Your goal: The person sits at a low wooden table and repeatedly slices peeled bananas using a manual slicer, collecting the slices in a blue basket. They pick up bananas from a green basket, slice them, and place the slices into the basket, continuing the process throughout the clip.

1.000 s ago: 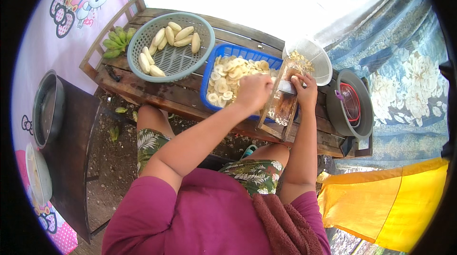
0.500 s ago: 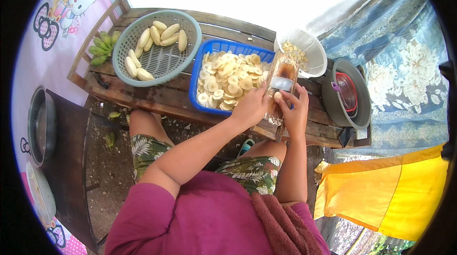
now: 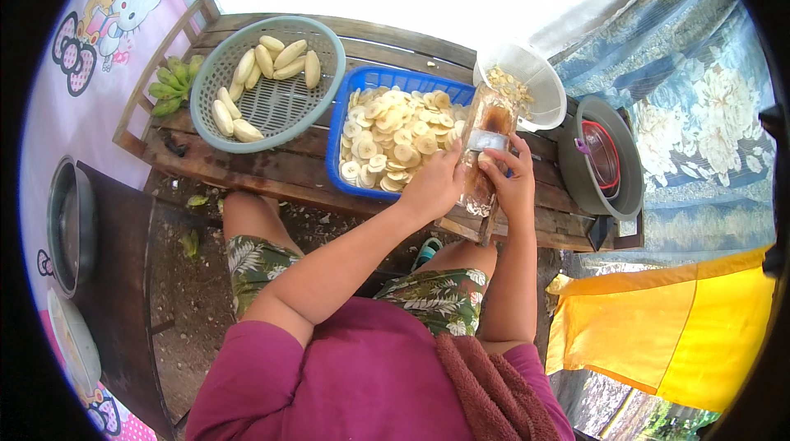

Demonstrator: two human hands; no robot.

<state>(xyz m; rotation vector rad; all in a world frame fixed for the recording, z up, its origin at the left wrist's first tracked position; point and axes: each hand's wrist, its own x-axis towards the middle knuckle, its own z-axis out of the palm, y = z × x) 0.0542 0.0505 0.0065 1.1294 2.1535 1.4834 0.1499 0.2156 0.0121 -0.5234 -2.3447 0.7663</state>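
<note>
A wooden slicer board [image 3: 497, 118] with a metal blade plate [image 3: 486, 141] slants across the right end of a blue basket [image 3: 333, 151] heaped with banana slices [image 3: 401, 130]. My left hand [image 3: 436, 184] grips the board's left edge, most of its fingers hidden beside the wood. In my right hand [image 3: 513, 184], a short pale piece of banana [image 3: 485, 159] is pinched between thumb and fingers and pressed on the board just below the plate. Brown wet stains and pale scraps mark the board.
On the slatted wooden bench [image 3: 395, 36], a grey-green basket [image 3: 274, 124] holds several peeled bananas [image 3: 288, 54], near unpeeled green bananas [image 3: 171, 83]. A white strainer [image 3: 541, 83] with banana bits and a grey basin [image 3: 627, 194] stand right. A dark panel [image 3: 115, 276] flanks my left.
My right hand has slid a little up the board, bringing the banana piece closer to the blade plate. My left hand keeps its grip on the board.
</note>
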